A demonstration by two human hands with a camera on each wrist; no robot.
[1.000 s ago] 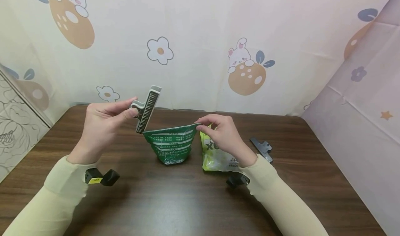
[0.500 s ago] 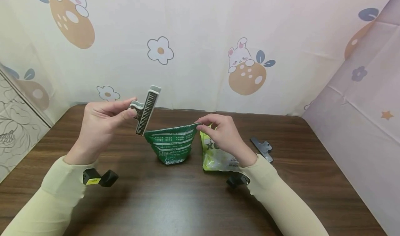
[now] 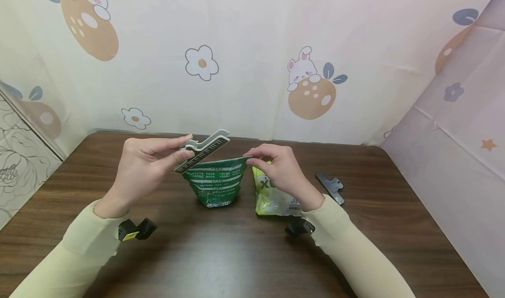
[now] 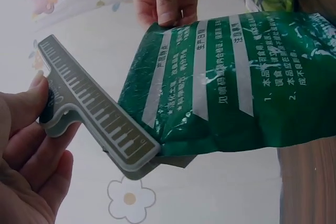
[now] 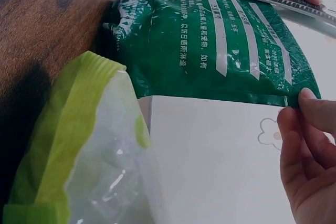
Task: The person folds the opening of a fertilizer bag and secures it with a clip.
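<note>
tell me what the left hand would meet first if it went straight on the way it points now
Likely the green printed bag: the gray bag clip that the left hand pinches overlaps its upper left corner in the head view, though contact is hard to judge.

Two hands, a left hand (image 3: 143, 165) and a right hand (image 3: 283, 167); two bag clips, one piano-key-patterned clip (image 4: 98, 99) and one grey clip (image 3: 332, 187); two plastic bags, one green bag (image 3: 215, 182) and one yellow-green bag (image 3: 272, 200); two black wrist cameras (image 3: 125, 228) (image 3: 304, 226); two cream sleeves (image 3: 75, 247) (image 3: 349, 245); one wood-grain table (image 3: 217, 260).
</note>
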